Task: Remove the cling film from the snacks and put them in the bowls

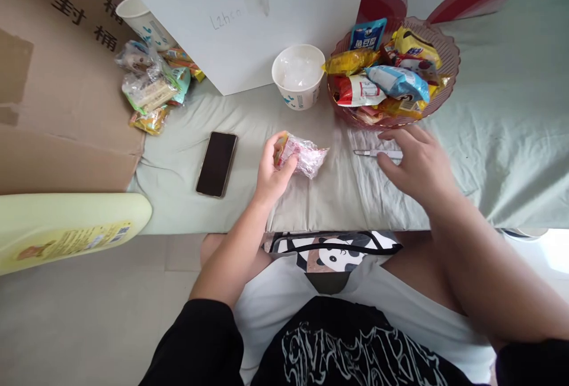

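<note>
In my left hand (pixel 275 166) is a small crinkled snack packet (pixel 306 156) of clear plastic with pink and yellow print, gripped between thumb and fingers above the cloth. My right hand (pixel 420 163), slightly blurred, hovers at a slim white craft knife (pixel 377 153) with a metal tip; thumb and fingers are apart around its right end, and whether they touch it I cannot tell. Just beyond that hand stands a pink scalloped bowl (pixel 454 72) heaped with wrapped snacks (pixel 398 82). A white paper cup (pixel 299 77) with something clear or whitish inside stands behind the packet.
A dark phone (pixel 217 164) lies left of my left hand. Further left are a pile of snack wrappers (pixel 153 86) and another paper cup (pixel 144 21) by a cardboard box (pixel 66 89). White boxes (pixel 267 12) line the back. A yellow bottle (pixel 75 226) juts in at left.
</note>
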`<act>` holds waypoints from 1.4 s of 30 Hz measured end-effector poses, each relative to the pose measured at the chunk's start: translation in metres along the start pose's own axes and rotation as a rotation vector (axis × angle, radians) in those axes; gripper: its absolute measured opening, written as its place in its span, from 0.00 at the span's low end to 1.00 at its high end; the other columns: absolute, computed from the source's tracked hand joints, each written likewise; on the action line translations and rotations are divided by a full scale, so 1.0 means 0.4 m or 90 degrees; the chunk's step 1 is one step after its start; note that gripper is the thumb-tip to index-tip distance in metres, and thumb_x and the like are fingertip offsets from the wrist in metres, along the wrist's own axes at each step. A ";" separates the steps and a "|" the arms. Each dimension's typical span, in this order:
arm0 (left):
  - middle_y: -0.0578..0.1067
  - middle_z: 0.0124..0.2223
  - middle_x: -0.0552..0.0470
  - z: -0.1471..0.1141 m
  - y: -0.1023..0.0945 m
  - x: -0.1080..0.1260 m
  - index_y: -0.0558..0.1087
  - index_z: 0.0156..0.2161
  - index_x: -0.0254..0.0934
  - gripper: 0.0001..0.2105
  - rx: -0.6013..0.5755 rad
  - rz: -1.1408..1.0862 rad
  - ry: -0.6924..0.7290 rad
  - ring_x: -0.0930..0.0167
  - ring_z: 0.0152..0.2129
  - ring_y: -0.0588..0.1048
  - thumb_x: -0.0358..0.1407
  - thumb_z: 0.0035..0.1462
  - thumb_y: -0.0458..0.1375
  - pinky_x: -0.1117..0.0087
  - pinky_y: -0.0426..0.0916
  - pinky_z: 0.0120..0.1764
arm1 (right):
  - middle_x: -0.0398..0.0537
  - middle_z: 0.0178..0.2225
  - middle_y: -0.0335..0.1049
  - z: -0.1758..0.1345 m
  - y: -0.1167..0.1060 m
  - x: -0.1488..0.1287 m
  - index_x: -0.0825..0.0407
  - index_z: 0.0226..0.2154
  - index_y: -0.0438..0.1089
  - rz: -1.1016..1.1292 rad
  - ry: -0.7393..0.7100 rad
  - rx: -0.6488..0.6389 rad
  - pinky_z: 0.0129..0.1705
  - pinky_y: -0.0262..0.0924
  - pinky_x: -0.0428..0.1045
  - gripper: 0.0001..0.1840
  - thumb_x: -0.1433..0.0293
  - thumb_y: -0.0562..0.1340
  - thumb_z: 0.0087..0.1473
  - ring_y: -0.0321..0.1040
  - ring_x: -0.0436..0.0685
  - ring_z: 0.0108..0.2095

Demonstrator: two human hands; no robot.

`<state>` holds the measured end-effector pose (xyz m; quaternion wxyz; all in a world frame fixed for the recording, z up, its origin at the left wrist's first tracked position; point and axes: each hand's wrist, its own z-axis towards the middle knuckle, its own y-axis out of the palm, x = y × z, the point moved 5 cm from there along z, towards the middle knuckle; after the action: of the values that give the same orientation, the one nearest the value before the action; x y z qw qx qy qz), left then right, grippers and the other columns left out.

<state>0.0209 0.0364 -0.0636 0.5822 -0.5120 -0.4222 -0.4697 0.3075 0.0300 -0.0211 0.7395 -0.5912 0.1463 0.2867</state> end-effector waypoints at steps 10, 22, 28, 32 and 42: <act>0.78 0.53 0.43 0.009 0.001 -0.008 0.69 0.55 0.43 0.33 -0.003 -0.048 -0.030 0.61 0.50 0.79 0.61 0.52 0.66 0.61 0.75 0.52 | 0.50 0.34 0.76 0.000 0.007 -0.014 0.45 0.43 0.75 0.120 0.018 -0.081 0.41 0.64 0.57 0.12 0.58 0.61 0.62 0.73 0.64 0.36; 0.75 0.61 0.40 -0.029 0.047 0.032 0.68 0.63 0.41 0.34 -0.084 0.044 0.045 0.57 0.57 0.76 0.56 0.58 0.64 0.57 0.74 0.58 | 0.43 0.27 0.78 -0.025 0.080 -0.131 0.46 0.45 0.70 0.249 -0.004 -0.169 0.32 0.62 0.49 0.12 0.58 0.58 0.65 0.66 0.52 0.22; 0.77 0.60 0.40 -0.025 0.043 0.026 0.69 0.61 0.41 0.32 -0.033 0.043 0.036 0.58 0.55 0.78 0.56 0.57 0.65 0.57 0.75 0.57 | 0.46 0.31 0.80 -0.032 0.081 -0.140 0.45 0.45 0.74 0.178 -0.036 -0.161 0.32 0.61 0.50 0.13 0.59 0.58 0.64 0.70 0.55 0.25; 0.78 0.57 0.42 0.002 -0.005 -0.001 0.68 0.61 0.44 0.34 0.037 -0.016 -0.011 0.61 0.47 0.81 0.58 0.54 0.66 0.63 0.80 0.45 | 0.46 0.31 0.81 -0.023 0.065 -0.086 0.44 0.44 0.77 0.035 -0.004 -0.102 0.30 0.57 0.51 0.13 0.58 0.60 0.63 0.73 0.59 0.28; 0.73 0.62 0.40 0.002 -0.072 0.041 0.67 0.64 0.44 0.38 0.004 0.239 0.089 0.58 0.53 0.76 0.55 0.51 0.69 0.59 0.73 0.52 | 0.55 0.45 0.79 -0.005 0.032 -0.064 0.47 0.48 0.76 0.028 -0.062 -0.053 0.51 0.69 0.64 0.14 0.64 0.61 0.61 0.75 0.70 0.48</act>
<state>-0.0042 0.0343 -0.0418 0.6889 -0.5459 -0.2793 -0.3865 0.2800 0.0232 -0.0174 0.7143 -0.6032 0.1106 0.3371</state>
